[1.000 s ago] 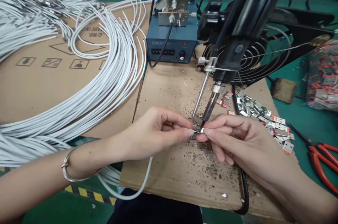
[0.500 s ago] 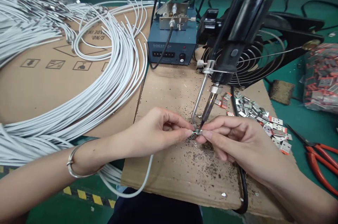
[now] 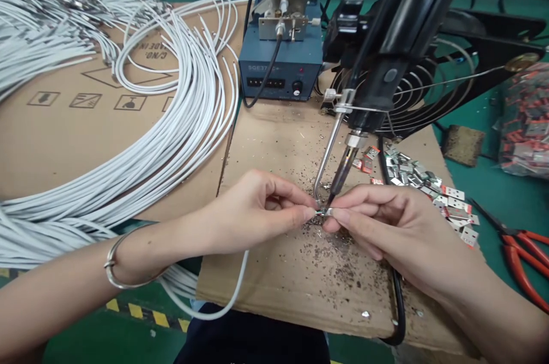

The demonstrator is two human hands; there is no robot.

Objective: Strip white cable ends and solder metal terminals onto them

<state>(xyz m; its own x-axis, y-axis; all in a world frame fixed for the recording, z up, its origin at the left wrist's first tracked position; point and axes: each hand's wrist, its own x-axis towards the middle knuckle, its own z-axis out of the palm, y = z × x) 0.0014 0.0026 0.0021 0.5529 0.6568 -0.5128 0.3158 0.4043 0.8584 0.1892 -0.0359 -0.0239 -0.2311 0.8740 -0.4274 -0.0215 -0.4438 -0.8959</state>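
Note:
Between thumb and fingers, my left hand [image 3: 261, 212] pinches the end of a white cable [image 3: 241, 284], whose length hangs below the wrist. My right hand [image 3: 386, 221] is closed on a small metal USB connector [image 3: 329, 212], mostly covered by the fingertips. Cable end and connector meet right under the tip of a mounted soldering iron [image 3: 341, 175]. A thin metal solder feed tube [image 3: 328, 155] comes down beside the iron and ends just above the joint. Whether the wires are fused to the connector is too small to tell.
A solder feeder box [image 3: 281, 69] stands behind, with a fan [image 3: 412, 89] to its right. Loose USB connectors [image 3: 454, 204] lie right of my right hand, near red-handled pliers [image 3: 517, 255]. A bundle of white cables [image 3: 171, 146] covers the left cardboard. Solder crumbs litter the cardboard [image 3: 274, 146].
The view has shifted slightly. Both hands keep their grip, with the cable end and connector still together beneath the iron tip.

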